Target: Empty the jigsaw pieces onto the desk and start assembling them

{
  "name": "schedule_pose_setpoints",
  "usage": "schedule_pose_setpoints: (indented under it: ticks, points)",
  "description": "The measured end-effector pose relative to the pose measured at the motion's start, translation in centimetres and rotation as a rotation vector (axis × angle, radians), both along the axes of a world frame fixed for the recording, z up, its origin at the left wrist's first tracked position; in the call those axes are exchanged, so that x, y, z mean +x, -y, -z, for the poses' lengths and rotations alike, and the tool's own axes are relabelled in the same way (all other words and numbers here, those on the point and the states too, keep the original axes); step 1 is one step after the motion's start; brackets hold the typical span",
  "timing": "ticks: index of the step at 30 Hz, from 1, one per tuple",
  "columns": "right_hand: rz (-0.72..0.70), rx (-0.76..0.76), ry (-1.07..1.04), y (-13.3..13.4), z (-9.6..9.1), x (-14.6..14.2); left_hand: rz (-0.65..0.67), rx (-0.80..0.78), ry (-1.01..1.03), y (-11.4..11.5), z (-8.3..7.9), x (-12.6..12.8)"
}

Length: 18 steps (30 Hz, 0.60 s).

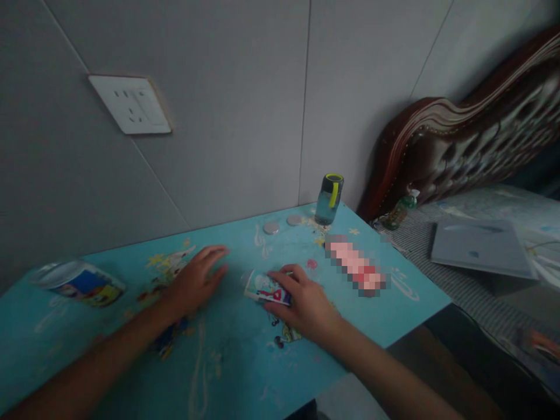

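Observation:
My right hand point(301, 300) grips a small printed pack point(265, 287), pale with red and dark blue marks, low over the blue cartoon-patterned table point(236, 356). Its fingers and thumb close around the right end of the pack, hiding that part. To the left, my left hand point(201, 277) hovers near the tabletop, fingers apart and nothing in them; a gap separates it from the pack. A large cylindrical container point(83, 284) with a blue and yellow cartoon print lies or leans at the table's left, slightly blurred.
Two pale round discs point(271, 228) and a water bottle point(327, 201) with a yellow-green loop stand near the wall. A pixelated pink object point(356, 265) lies at right. Beyond the table edge are a grey laptop point(481, 248), a green bottle point(400, 211) and a padded headboard point(472, 131).

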State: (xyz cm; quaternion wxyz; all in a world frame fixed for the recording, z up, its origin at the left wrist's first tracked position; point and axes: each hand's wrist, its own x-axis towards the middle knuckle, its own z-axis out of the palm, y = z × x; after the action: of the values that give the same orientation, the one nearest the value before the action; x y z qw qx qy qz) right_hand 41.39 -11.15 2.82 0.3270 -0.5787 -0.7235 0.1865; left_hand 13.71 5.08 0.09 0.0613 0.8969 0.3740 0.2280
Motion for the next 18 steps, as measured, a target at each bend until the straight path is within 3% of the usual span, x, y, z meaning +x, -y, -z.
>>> schedule_pose_setpoints:
  ticks: [3,7,12,15,18]
  points:
    - [-0.105,-0.011,0.012,-0.1,-0.2,-1.0,-0.043,-0.089,0.019,5.6,0.9,-2.6]
    - [-0.138,-0.05,0.063,-0.2,-0.5,-1.7,-0.046,-0.157,-0.019,9.9,1.4,-1.8]
    - [-0.218,-0.105,0.145,-0.4,-3.0,-1.6,0.027,-0.149,-0.048,10.1,3.0,0.2]
    - [-0.232,-0.11,0.064,-1.2,-4.4,-1.6,-0.048,-0.18,0.029,9.5,3.8,0.2]
    - [-0.245,-0.113,-0.101,-2.6,-4.8,-2.0,-0.156,-0.22,0.104,9.2,3.5,0.0]
